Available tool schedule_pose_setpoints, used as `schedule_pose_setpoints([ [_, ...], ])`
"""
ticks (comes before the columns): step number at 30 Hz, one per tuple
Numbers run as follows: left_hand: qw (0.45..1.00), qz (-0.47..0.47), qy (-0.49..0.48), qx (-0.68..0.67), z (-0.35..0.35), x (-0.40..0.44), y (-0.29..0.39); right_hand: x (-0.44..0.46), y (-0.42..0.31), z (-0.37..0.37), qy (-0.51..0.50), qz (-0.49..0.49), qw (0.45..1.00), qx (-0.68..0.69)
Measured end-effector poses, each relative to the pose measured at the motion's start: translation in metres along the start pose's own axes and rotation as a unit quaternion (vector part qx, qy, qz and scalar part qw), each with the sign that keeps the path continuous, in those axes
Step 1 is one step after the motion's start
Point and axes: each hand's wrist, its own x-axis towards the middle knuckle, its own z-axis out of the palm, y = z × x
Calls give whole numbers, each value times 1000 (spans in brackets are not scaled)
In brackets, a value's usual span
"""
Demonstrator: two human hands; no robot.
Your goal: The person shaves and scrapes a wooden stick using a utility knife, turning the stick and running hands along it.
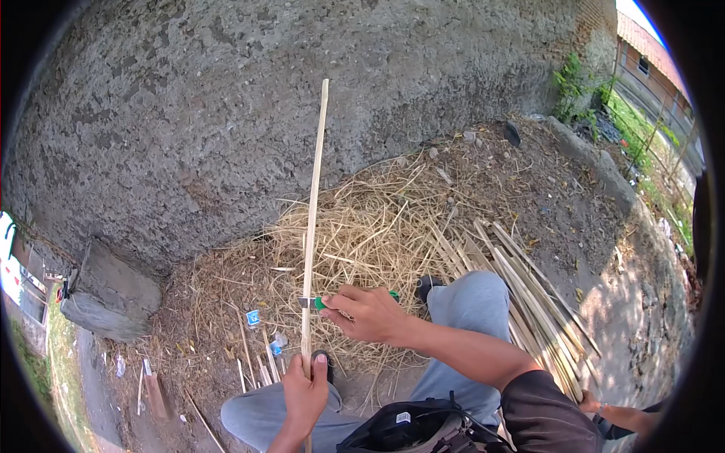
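Observation:
A long, pale bamboo strip (pixel 313 204) stands nearly upright in front of me, its far end against the view of the wall. My left hand (pixel 304 389) is closed around its lower part, thumb on top. In my right hand (pixel 366 313) is a green-handled knife (pixel 320 303), gripped in a fist. Its short blade crosses the strip a little above my left hand and touches it. Most of the handle is hidden by my fingers, and the rear end shows behind the fist.
Bamboo shavings (pixel 370 234) lie heaped before a rough wall (pixel 226 113). Long bamboo strips (pixel 540 302) are piled at right, with another person's hand (pixel 589 401) at their lower end. A concrete block (pixel 113 291) stands left. Blue-and-white litter (pixel 253 318) lies near my knee.

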Motion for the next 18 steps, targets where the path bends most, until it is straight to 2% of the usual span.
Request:
schedule_pose_setpoints([
  [5, 1000, -3, 7, -21, 0, -2, -6, -1, -1, 4, -9, -3, 1000, 3],
  [10, 999, -2, 21, -34, 0, -6, -19, -1, -6, 7, -16, 44, 997, 64],
  [18, 991, -21, 42, -125, 3, -15, -39, -7, -5, 13, -62, 11, 998, 23],
])
